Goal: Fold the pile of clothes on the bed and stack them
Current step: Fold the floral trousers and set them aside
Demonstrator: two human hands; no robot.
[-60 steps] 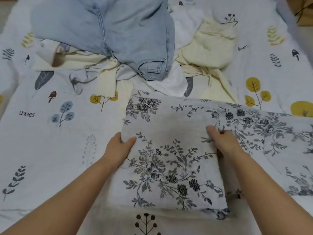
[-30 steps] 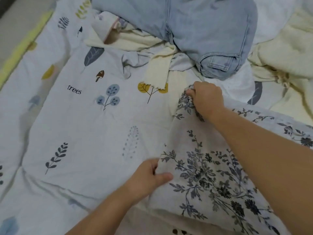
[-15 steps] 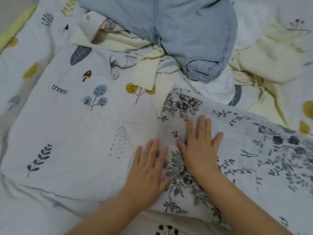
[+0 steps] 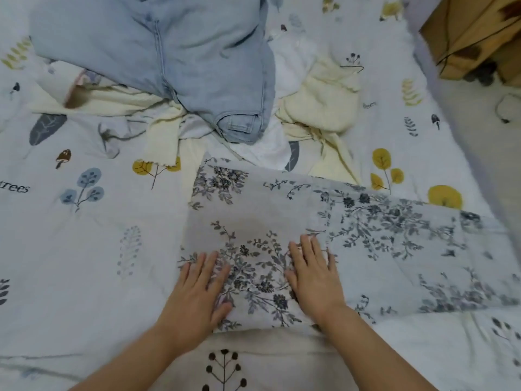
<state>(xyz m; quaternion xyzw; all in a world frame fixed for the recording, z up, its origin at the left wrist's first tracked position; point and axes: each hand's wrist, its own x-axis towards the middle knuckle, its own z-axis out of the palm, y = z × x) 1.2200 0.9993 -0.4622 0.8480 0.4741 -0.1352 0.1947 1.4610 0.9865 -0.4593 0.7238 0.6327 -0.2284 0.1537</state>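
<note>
A grey floral-print garment (image 4: 352, 221) lies folded flat on the bed in front of me, reaching out to the right. My left hand (image 4: 197, 289) presses flat on its near left corner with straight fingers. My right hand (image 4: 314, 275) lies flat on the cloth a little to the right, fingers spread. Behind it sits the unfolded pile: light blue jeans (image 4: 174, 60) on top, cream knit pieces (image 4: 318, 103) to the right and left, and white cloth (image 4: 265, 148) underneath.
The bed is covered with a white sheet (image 4: 84, 235) printed with leaves, trees and mushrooms. A brown cardboard box (image 4: 476, 35) stands on the floor off the bed's far right corner. A thin cord (image 4: 504, 108) lies on the floor beside it.
Two seconds ago my hands held the garment's side edges, then gripped its left edge; now both lie flat on it. They have slid toward me and slightly apart.
</note>
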